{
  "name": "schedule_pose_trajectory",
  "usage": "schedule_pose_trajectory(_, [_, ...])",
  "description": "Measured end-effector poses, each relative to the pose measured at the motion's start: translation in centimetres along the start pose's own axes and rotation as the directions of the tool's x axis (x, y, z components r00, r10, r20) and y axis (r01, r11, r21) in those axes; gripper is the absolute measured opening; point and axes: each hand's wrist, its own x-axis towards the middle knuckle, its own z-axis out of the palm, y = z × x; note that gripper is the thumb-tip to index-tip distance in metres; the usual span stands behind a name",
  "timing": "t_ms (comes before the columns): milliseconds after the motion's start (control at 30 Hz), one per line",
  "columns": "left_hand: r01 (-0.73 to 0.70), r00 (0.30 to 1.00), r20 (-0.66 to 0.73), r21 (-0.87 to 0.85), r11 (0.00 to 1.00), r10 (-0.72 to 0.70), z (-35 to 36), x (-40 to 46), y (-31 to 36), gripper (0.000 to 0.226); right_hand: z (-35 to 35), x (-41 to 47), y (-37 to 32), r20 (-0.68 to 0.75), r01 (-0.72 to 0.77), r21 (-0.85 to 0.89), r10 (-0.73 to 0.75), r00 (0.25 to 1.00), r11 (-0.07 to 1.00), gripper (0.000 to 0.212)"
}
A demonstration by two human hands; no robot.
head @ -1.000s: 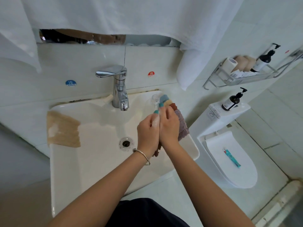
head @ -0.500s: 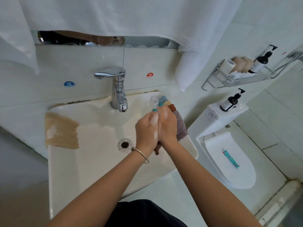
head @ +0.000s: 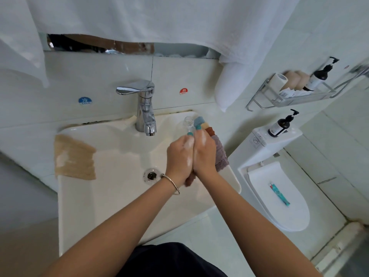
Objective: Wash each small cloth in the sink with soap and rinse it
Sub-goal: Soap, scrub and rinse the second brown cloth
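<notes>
Over the right side of the white sink [head: 103,196], my left hand [head: 179,156] and my right hand [head: 204,152] are pressed palm to palm, fingers pointing away from me. White foam streaks both hands. A dark brownish cloth [head: 189,180] is squeezed between them; only its lower end shows by the wrists. Several folded small cloths [head: 220,154] in blue, yellow, rust and purple lie stacked on the sink's right rim, just behind my right hand. A beige cloth [head: 73,156] lies flat over the left rim.
The chrome faucet [head: 145,108] stands at the back with no water running, the drain [head: 152,175] left of my wrists. A small clear glass [head: 188,121] sits beside the stack. At right, a toilet carries a dark pump bottle [head: 279,124] and a teal tube [head: 279,193].
Both hands stay pressed together on the cloth at the same spot over the sink, shifting only slightly against each other. Nothing else has moved.
</notes>
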Motion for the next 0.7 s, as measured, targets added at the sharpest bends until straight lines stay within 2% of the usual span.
schedule_pose_trajectory(67, [0.038,0.999,-0.011,-0.028,0.999,-0.038,-0.2,0.7,0.0,0.045,0.1,-0.6,-0.1,0.016,0.069,-0.033,-0.068,0.998,0.997,0.039])
schedule_pose_trajectory(133, [0.090,0.995,-0.034,-0.057,0.994,-0.092,-0.6,1.7,-0.6,0.043,0.4,-1.6,0.1,0.130,0.156,-0.098,-0.143,0.981,0.983,0.034])
schedule_pose_trajectory(267, [-0.031,0.999,0.034,-0.006,0.999,0.031,0.1,-0.5,-0.9,0.040,0.1,0.3,0.8,0.029,0.008,-0.078,-0.006,1.000,0.997,0.036])
schedule_pose_trajectory(300, [-0.035,0.999,0.038,-0.006,0.999,0.035,-0.1,-0.2,-0.7,0.040,0.2,0.0,0.8,0.029,0.040,-0.101,-0.037,0.999,0.994,0.033])
schedule_pose_trajectory(400, [0.098,0.994,-0.047,-0.054,0.994,-0.100,-0.8,1.6,-1.0,0.044,0.6,-2.1,0.8,0.149,0.201,-0.135,-0.180,0.972,0.970,0.033])
schedule_pose_trajectory(433, [0.087,0.995,-0.053,-0.047,0.995,-0.090,-0.8,1.3,-1.2,0.043,0.5,-1.8,0.8,0.151,0.151,-0.152,-0.128,0.980,0.977,0.035])
schedule_pose_trajectory(500, [-0.004,1.000,0.020,0.012,1.000,0.004,-0.3,-0.3,-1.4,0.038,0.3,-0.4,0.9,0.079,-0.035,-0.105,0.043,0.996,0.994,0.037])
schedule_pose_trajectory(533, [-0.026,0.998,0.054,0.005,1.000,0.026,-0.3,-0.8,-1.5,0.038,0.3,-0.1,0.8,0.040,-0.070,-0.070,0.073,0.997,0.995,0.037])
schedule_pose_trajectory(600, [0.004,0.999,0.042,-0.034,0.999,-0.002,-0.8,0.0,-1.3,0.040,0.7,-1.3,0.2,0.045,0.031,-0.108,-0.027,0.999,0.994,0.041])
schedule_pose_trajectory(667, [0.061,0.998,0.007,-0.076,0.995,-0.060,-1.5,1.0,-0.9,0.037,1.1,-2.7,0.1,0.127,0.154,-0.158,-0.135,0.983,0.975,0.045])
schedule_pose_trajectory(700, [0.064,0.998,0.016,-0.087,0.994,-0.063,-1.7,0.8,-0.7,0.036,0.9,-2.6,0.3,0.143,0.156,-0.186,-0.130,0.981,0.970,0.044])
